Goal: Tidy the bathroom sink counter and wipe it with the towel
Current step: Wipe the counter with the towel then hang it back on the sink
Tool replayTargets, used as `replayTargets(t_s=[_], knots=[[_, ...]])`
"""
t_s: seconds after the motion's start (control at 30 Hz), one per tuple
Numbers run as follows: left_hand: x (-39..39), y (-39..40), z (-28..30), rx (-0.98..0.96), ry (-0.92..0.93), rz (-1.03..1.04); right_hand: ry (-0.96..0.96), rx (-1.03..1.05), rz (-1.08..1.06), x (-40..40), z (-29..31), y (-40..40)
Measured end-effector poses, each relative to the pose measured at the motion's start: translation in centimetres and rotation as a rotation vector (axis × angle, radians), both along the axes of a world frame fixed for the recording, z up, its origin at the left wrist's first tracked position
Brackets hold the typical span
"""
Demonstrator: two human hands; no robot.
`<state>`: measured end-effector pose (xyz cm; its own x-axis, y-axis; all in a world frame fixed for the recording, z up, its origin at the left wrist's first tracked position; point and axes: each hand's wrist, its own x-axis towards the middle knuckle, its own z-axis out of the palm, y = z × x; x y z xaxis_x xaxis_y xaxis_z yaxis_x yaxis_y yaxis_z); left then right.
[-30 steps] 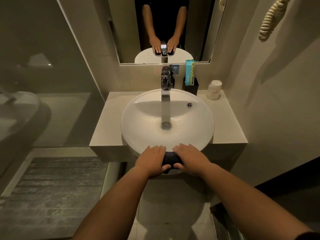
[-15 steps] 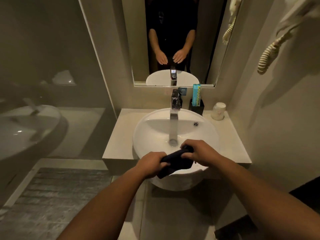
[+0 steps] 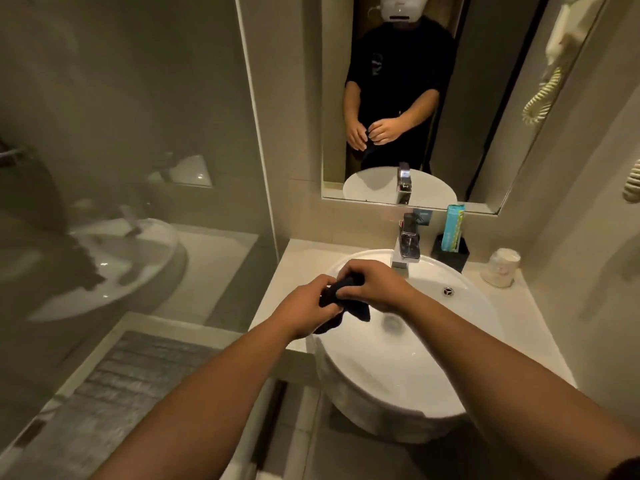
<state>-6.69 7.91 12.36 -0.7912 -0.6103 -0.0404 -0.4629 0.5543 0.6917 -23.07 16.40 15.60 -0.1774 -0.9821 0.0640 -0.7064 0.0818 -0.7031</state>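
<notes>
A small dark towel point(image 3: 356, 311) is bunched between both of my hands above the left part of the white round basin point(image 3: 450, 337). My left hand point(image 3: 308, 308) grips its left end and my right hand point(image 3: 374, 289) grips its upper end; a corner hangs down below them. The basin sits on a pale counter point(image 3: 526, 323). A chrome faucet point(image 3: 408, 242) stands at the back of the basin.
On the counter's back right stand a black holder point(image 3: 450, 254) with a turquoise packet point(image 3: 453, 228) and a white wrapped cup point(image 3: 500, 267). A mirror point(image 3: 485, 133) hangs above. A glass partition point(image 3: 138, 168) is on the left, a coiled-cord wall unit point(image 3: 547, 95) on the right.
Both hands lifted the dark towel from under the basin's front rim up over the basin and bunched it together. The view swung up and left.
</notes>
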Motion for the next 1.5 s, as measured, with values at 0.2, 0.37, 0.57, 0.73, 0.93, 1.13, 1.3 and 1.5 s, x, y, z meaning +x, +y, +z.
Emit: replayTargets(t_s=[0.2,0.37,0.57,0.73,0.93,1.13,1.3,1.5], knots=[[-4.1,-6.6,-2.0,-0.093,-0.166,0.037,-0.079,0.036,-0.024,-5.6,-3.2,-6.4],[-5.3,-13.1,-4.1,-0.008,-0.158,0.29,0.148,0.138,-0.196,-10.9,-9.7,-10.7],[-6.2,-21.4,-8.1,0.122,0.0,0.601,0.534,0.177,-0.23,-13.4,-16.5,-12.2],[-9.6,-28.7,-10.6,-0.004,0.044,0.689,0.583,0.13,-0.307,-13.2,-19.3,-12.4],[-14.8,-34.1,-16.2,-0.325,-0.098,0.433,0.62,0.076,-0.357,-12.9,-21.1,-12.6],[-15.0,-34.1,-22.3,-0.41,-0.281,-0.079,0.702,-0.01,-0.403,-13.1,-22.7,-12.6],[-13.7,-33.7,-21.5,-0.415,-0.306,-0.132,0.735,-0.059,-0.414,-13.2,-23.1,-12.6],[-7.4,-28.0,-21.1,-0.39,-0.29,-0.1,0.723,-0.034,-0.415,-12.8,-22.4,-12.6]])
